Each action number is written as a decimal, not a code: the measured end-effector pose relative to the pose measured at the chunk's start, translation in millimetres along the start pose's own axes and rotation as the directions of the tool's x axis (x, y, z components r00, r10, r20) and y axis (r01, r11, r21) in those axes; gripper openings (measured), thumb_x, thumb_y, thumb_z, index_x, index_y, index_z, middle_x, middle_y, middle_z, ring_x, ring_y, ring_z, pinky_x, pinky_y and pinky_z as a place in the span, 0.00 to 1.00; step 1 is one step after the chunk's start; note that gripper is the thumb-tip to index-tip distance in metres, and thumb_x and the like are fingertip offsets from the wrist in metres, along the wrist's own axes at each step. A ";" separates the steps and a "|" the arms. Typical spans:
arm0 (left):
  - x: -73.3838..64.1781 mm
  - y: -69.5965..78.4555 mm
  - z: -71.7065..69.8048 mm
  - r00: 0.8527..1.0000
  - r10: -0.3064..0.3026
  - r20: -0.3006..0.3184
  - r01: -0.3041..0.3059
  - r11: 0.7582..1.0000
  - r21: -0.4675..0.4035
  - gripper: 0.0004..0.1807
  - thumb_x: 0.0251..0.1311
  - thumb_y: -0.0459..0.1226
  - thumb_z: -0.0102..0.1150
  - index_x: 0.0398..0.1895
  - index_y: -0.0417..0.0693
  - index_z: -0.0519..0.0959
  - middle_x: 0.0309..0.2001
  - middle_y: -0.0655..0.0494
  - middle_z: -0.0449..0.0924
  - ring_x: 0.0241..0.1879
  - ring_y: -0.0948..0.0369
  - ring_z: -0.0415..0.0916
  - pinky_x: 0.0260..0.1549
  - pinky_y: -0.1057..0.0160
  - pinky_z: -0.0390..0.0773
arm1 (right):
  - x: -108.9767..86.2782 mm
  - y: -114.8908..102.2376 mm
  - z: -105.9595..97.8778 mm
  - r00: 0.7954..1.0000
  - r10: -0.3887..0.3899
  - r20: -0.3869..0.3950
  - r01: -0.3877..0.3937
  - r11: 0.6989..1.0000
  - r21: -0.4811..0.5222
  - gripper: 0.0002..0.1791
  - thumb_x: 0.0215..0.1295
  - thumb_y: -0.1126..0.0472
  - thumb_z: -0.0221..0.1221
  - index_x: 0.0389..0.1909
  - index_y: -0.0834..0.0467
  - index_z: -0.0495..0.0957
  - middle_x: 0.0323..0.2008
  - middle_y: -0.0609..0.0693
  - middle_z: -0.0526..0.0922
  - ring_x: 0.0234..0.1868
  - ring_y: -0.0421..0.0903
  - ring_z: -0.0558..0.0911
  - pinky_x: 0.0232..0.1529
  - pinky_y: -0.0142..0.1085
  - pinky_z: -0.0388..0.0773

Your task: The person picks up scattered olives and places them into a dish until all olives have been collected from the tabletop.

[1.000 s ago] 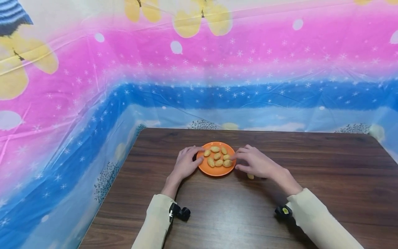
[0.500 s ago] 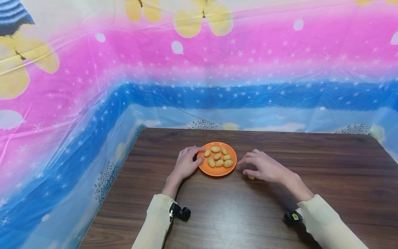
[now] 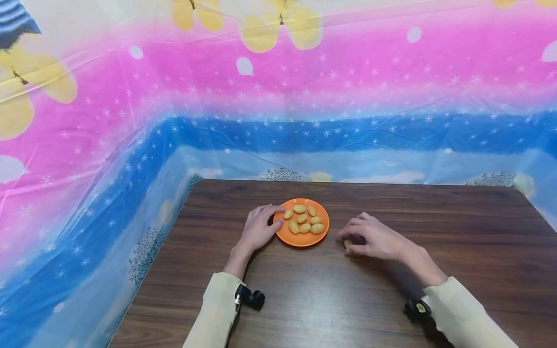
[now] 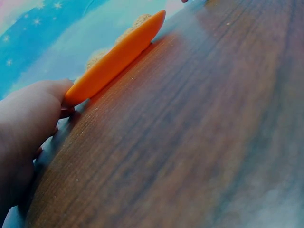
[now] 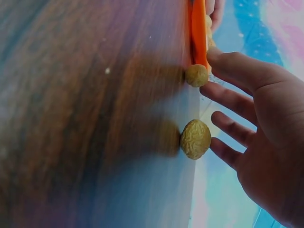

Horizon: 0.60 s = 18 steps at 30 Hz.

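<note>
My left hand [image 3: 260, 226] holds the left rim of a round orange plate [image 3: 300, 243], thumb and index finger at its edge. In the left wrist view the thumb [image 4: 59, 89] lies against the rim. Several wrinkled yellow-tan oval pieces, like shelled nuts or dried fruit, lie on the plate. To the right of the plate my right hand [image 3: 374, 237] is low over the table, thumb and index fingertips on either side of a loose tan piece [image 5: 196, 75]. A second, larger tan piece [image 5: 195, 139] rests by the little finger; the hand hides it in the head view.
Dark wood-grain table [image 3: 300, 295] extends under both hands. A printed pink and blue cloth [image 3: 278, 101] hangs behind it and along the left side. Black wrist cameras are strapped over both pale sleeves [image 3: 217, 304].
My right hand has drawn away from the plate's right edge, rightward and toward me, and its fingers have come around the loose piece. My left hand and the plate stay put.
</note>
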<state>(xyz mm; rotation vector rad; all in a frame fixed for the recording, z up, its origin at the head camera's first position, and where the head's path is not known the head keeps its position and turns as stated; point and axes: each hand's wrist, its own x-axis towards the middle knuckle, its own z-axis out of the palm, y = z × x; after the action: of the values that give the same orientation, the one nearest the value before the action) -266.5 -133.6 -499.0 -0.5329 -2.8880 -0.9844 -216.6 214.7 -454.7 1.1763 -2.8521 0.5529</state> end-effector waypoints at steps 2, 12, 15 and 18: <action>0.6 -0.2 0.2 1.000 0.004 0.000 -0.004 1.000 0.003 0.20 0.70 0.49 0.53 0.63 0.64 0.76 0.67 0.60 0.73 0.73 0.54 0.59 0.72 0.43 0.54 | -1.7 -0.2 0.1 1.000 0.018 0.016 -0.018 1.000 -0.002 0.19 0.61 0.50 0.68 0.54 0.45 0.83 0.49 0.38 0.82 0.48 0.40 0.70 0.48 0.41 0.72; -0.2 1.7 -1.0 1.000 0.003 0.005 -0.003 1.000 -0.012 0.20 0.70 0.49 0.53 0.64 0.64 0.76 0.68 0.59 0.73 0.73 0.53 0.59 0.72 0.43 0.53 | -4.3 -0.1 0.5 0.998 0.037 0.048 -0.037 0.999 -0.010 0.20 0.60 0.51 0.69 0.54 0.44 0.83 0.48 0.38 0.82 0.47 0.40 0.69 0.48 0.41 0.71; -0.3 1.0 -1.0 1.000 0.003 0.002 -0.003 1.000 -0.010 0.20 0.70 0.49 0.53 0.64 0.64 0.76 0.68 0.59 0.73 0.73 0.53 0.59 0.72 0.43 0.53 | -3.6 0.0 1.0 0.998 0.036 0.047 -0.035 0.999 -0.007 0.18 0.60 0.53 0.69 0.52 0.44 0.84 0.47 0.38 0.82 0.47 0.40 0.69 0.48 0.41 0.71; -0.6 0.2 -1.1 1.000 0.000 0.001 0.000 1.000 -0.005 0.20 0.70 0.50 0.53 0.64 0.64 0.76 0.68 0.59 0.72 0.73 0.53 0.59 0.72 0.43 0.53 | -2.3 0.1 1.8 0.999 0.031 0.044 -0.031 0.999 -0.009 0.16 0.60 0.53 0.69 0.50 0.43 0.84 0.46 0.37 0.82 0.47 0.40 0.69 0.48 0.41 0.70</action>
<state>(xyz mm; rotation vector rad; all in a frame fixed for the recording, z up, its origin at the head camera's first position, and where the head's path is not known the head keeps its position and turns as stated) -265.9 -134.4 -498.1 -0.5338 -2.8870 -0.9912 -214.8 215.8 -456.8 1.1595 -2.9109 0.5229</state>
